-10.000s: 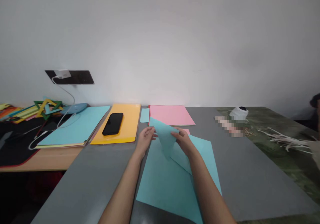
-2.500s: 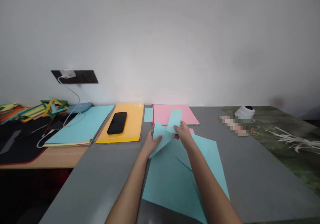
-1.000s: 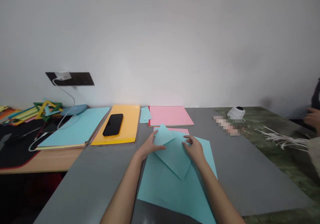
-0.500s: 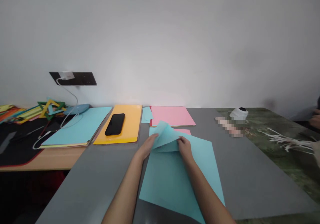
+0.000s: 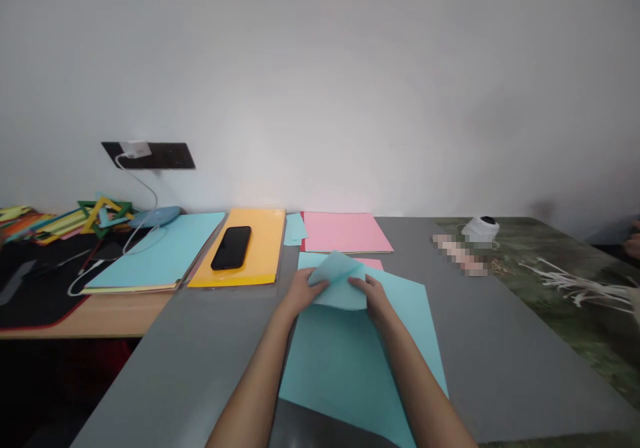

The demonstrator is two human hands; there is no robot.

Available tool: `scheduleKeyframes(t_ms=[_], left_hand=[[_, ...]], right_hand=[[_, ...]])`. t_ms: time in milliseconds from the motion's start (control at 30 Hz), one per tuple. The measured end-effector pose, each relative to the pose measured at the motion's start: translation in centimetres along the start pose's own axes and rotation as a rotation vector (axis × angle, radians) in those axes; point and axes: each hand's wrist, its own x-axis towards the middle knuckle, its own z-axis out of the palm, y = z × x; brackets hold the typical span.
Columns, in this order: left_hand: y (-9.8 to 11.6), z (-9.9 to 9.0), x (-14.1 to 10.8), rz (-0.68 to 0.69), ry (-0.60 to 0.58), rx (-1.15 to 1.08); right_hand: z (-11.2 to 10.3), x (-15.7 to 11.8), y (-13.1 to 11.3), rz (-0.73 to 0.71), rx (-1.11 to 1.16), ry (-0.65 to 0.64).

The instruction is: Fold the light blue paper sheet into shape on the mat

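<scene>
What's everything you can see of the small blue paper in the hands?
The small blue paper looks thin and matte, with a slanting crease and one corner pointing forward. The left hand and right hand hold it at opposite sides. It is above the large blue sheet; any contact between them is hidden.

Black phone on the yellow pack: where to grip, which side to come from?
I'd pinch the black phone across its two long edges near mid-length, coming down from above. It lies flat on the yellow pack, so the underside is blocked, while both long edges look free. The narrow width should suit a pinch better than the length.
</scene>
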Motion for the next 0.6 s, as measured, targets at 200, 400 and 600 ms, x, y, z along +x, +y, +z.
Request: scheduleKeyframes(t_ms=[200,400,600], left_hand=[[0.0,-0.1,0.0,-0.054,0.022,-0.048],[-1.3,0.1,0.4,-0.084,0.05,-0.06],[-2.4,0.0,0.7,-0.135,0.31,-0.091]], right_hand=[[-0.3,-0.1,-0.3,0.126,0.153,-0.127],[-0.4,0.4,0.6,0.094,0.125,-0.058],[-1.1,0.1,-0.2,0.149,0.116,-0.052]])
